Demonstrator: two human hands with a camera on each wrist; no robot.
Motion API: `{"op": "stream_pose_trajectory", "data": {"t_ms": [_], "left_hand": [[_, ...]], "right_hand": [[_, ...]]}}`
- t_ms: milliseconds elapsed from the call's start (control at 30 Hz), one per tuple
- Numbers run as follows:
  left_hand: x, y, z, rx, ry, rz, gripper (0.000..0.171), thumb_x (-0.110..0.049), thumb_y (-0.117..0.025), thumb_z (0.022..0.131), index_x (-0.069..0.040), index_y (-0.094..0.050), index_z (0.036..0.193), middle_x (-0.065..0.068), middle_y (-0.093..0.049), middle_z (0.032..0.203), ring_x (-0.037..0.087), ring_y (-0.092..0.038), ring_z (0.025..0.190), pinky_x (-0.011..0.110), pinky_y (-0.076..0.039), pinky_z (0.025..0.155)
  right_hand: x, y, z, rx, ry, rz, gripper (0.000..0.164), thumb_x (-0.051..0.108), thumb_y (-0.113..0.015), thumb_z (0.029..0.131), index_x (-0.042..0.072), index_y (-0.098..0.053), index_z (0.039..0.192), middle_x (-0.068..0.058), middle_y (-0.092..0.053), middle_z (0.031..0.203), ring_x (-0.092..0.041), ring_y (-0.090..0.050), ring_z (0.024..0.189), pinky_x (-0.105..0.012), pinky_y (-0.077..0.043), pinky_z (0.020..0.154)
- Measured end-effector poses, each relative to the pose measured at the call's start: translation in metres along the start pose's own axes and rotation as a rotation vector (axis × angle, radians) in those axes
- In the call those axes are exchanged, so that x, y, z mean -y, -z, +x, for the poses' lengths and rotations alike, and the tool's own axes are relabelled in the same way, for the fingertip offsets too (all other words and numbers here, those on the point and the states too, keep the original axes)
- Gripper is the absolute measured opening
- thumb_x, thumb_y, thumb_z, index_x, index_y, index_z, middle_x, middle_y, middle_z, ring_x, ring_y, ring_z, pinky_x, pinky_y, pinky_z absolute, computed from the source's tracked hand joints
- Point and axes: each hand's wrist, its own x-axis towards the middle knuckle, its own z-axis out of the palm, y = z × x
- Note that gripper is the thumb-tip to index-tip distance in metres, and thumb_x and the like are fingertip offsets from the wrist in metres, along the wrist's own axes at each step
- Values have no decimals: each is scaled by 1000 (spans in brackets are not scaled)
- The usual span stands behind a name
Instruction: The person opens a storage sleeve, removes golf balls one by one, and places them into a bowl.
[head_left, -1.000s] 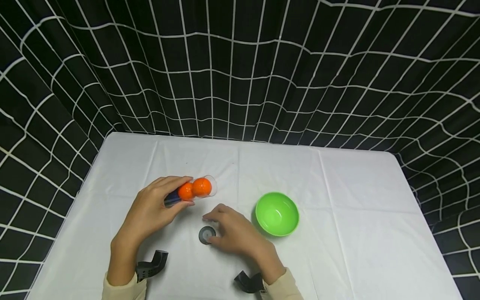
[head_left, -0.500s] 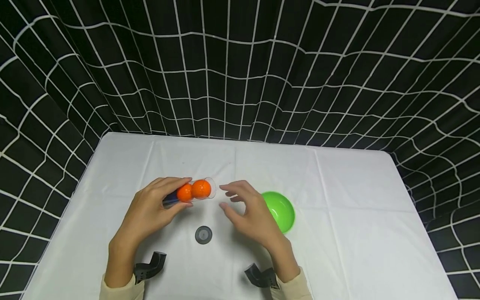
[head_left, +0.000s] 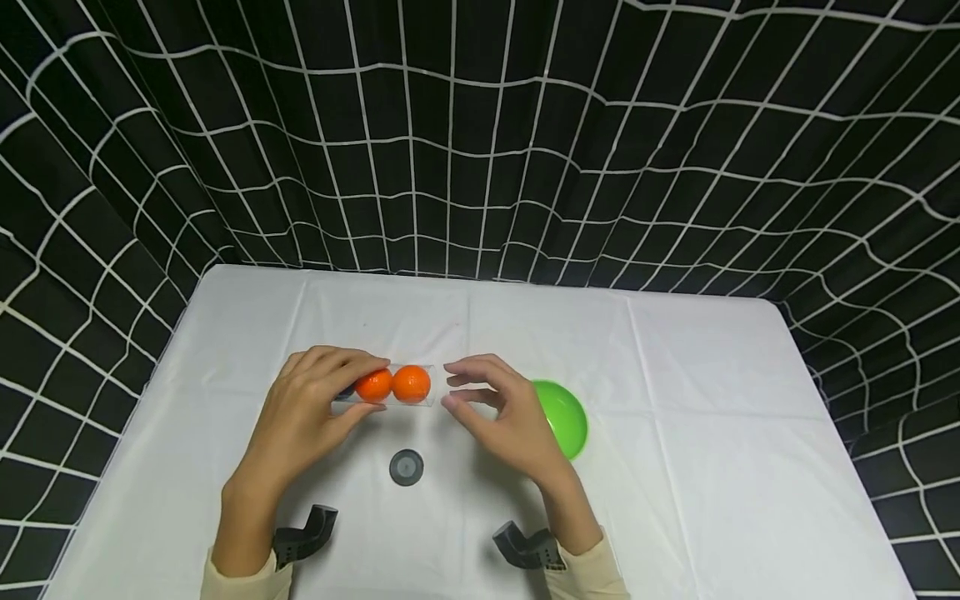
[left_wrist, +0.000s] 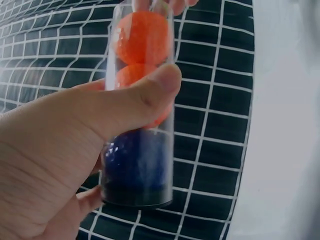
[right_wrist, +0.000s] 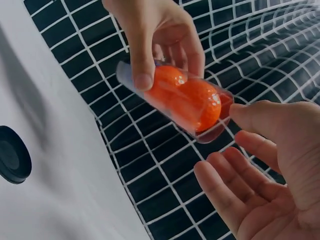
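Note:
My left hand (head_left: 307, 408) grips a clear plastic tube (left_wrist: 168, 115), thumb on one side and fingers on the other. Two orange balls (head_left: 412, 383) sit in the tube toward its uncapped end, and a dark blue ball (left_wrist: 136, 159) lies at the base in the left wrist view. The tube lies nearly sideways above the table, its mouth facing right. My right hand (head_left: 517, 425) is just off that mouth, fingers and thumb spread and curved, holding nothing. A dark grey round cap (head_left: 407, 467) lies on the table below the tube.
A bright green bowl (head_left: 566, 417) stands on the table behind my right hand, partly hidden by it. White cloth covers the table (head_left: 720, 433). Black walls with white netting (head_left: 480, 150) rise at the back and sides.
My right hand has moved from beside the cap up to the tube's mouth. The left hand has tilted the tube more level, its mouth turning to the right.

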Motion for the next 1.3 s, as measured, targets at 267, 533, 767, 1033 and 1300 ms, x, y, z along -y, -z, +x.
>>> {"op": "stream_pose_trajectory", "data": {"t_ms": [267,533,767,1033,1300], "left_hand": [[-1,2,-3,-96,-75,101,51,-8,-97,72,-16,-79,119,3,-78,117,31,-65,114,48,-45,105],[-2,2,-2,-158,-134,130,57,0,-94,72,-13,-77,125,5,-78,122,31,-65,115,51,-44,105],[-2,-1,1,-178,-176,161,52,-2,-93,75,-13,-78,123,6,-79,122,32,-67,118,52,-45,107],[-1,-7,4,-231,-218,189,39,-7,-87,84,-14,-79,122,5,-79,120,30,-70,115,53,-46,111],[0,-11,7,-277,-245,176,42,-4,-87,82,-16,-79,121,4,-80,117,29,-71,113,53,-47,109]], "right_hand": [[-3,-6,3,37,-44,65,40,-3,-78,92,-2,-68,131,-21,-68,126,-25,-72,117,-34,-64,96],[-5,-16,3,5,-41,113,44,-7,-77,91,-3,-66,133,-23,-65,132,-42,-68,121,-36,-64,96],[-3,-17,3,-11,-54,133,44,-8,-75,91,-4,-65,134,-25,-64,134,-42,-68,121,-37,-64,96],[-5,-16,2,-19,-77,140,43,-8,-74,92,-3,-65,134,-23,-64,135,-14,-70,119,-37,-64,97],[-8,-14,0,-22,-85,150,44,-7,-74,92,-2,-65,134,-23,-65,136,-16,-71,118,-35,-64,97]]}}
